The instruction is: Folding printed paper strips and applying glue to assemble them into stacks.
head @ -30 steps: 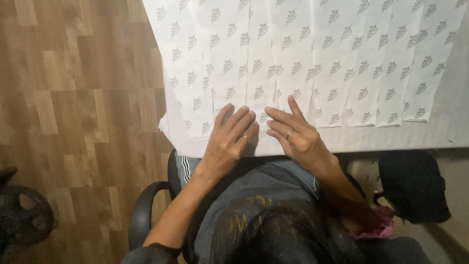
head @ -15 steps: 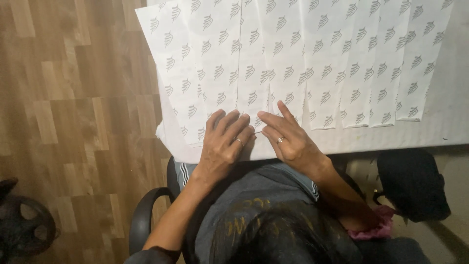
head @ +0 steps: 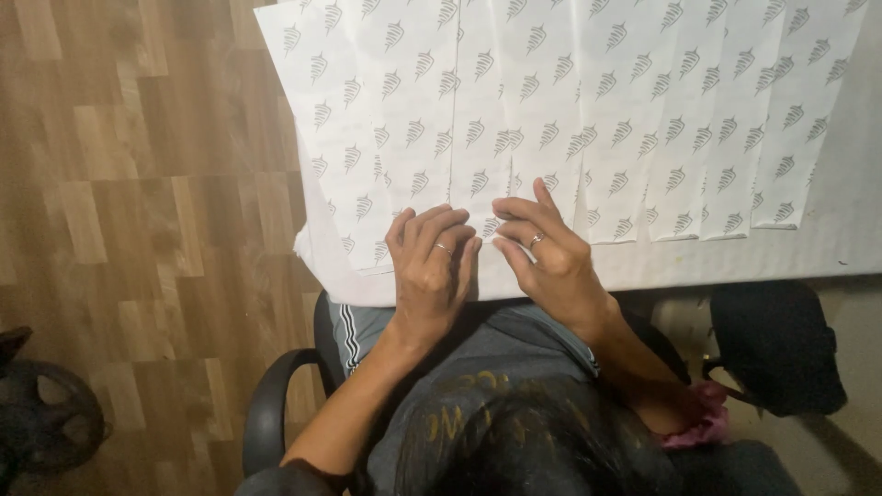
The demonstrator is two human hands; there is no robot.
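— White paper, is it? Where does it lie?
— Yes, a white pleated sheet (head: 570, 119) printed with small grey leaf marks, spread over the pale worktop (head: 845, 239), its left corner hanging past the edge above the wooden floor (head: 138, 230).
— And the hands?
— Both rest on its near edge. The left hand (head: 432, 266) lies flat, fingers loosely curled, its grip closed on nothing. The right hand (head: 547, 257) presses beside it, fingertips on a fold; no pinch that I can make out.
— Any change from half a second ago?
— Very little. The hands have stayed at the same spot on the edge, close together; the view has shifted slightly.
— Around them?
— A black chair armrest (head: 276, 404) below, and a dark round seat (head: 781, 349) at right.
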